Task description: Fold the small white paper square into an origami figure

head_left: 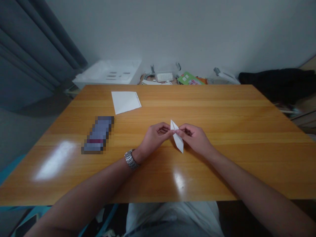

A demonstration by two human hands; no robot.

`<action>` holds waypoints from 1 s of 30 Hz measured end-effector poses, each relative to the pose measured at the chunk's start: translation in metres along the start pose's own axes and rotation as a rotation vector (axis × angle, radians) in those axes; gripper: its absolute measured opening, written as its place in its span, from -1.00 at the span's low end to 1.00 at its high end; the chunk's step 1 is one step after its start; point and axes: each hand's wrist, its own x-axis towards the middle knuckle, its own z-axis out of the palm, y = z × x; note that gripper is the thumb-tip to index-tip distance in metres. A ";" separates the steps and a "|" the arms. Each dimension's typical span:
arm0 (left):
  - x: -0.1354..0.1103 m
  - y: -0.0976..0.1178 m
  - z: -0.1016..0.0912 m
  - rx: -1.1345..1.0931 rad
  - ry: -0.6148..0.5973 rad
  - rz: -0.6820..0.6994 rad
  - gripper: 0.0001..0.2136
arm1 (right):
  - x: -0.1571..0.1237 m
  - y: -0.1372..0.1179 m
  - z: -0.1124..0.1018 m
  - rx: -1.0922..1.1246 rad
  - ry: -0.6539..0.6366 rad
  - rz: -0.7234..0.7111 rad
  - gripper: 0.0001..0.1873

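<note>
Between my two hands is a small piece of folded white paper, long and narrow with pointed ends. It is held a little above the wooden table. My left hand pinches its left side between thumb and fingers, and a metal watch is on that wrist. From the other side my right hand pinches the paper, its thumb close to the left thumb at the middle. The curled fingers of both hands are partly hidden behind the thumbs.
A white sheet with a perforated edge lies at the back left of the wooden table. Nearer on the left is a blurred-out phone-like device. Beyond the far edge stand a white foam box and a green booklet.
</note>
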 end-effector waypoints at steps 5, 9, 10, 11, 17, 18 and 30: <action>0.001 -0.001 -0.004 0.059 -0.056 0.005 -0.65 | 0.001 0.003 0.001 0.008 -0.065 0.009 -0.71; 0.003 -0.003 -0.009 0.079 -0.104 0.012 -0.64 | 0.002 0.005 0.002 0.032 -0.077 0.000 -0.71; 0.003 -0.003 -0.010 0.079 -0.112 0.013 -0.65 | 0.002 0.005 0.003 0.042 -0.078 -0.003 -0.71; 0.004 -0.003 -0.010 0.078 -0.118 0.013 -0.65 | 0.002 0.005 0.003 0.051 -0.080 -0.005 -0.71; 0.005 -0.004 -0.008 0.050 -0.106 -0.015 -0.66 | 0.003 0.007 0.002 0.035 -0.057 -0.007 -0.70; 0.005 -0.004 -0.007 0.046 -0.101 -0.023 -0.66 | 0.004 0.007 0.002 0.032 -0.052 -0.007 -0.70; 0.005 -0.013 -0.013 0.464 -0.005 0.207 -0.76 | 0.008 0.016 0.003 -0.001 0.050 0.104 -0.67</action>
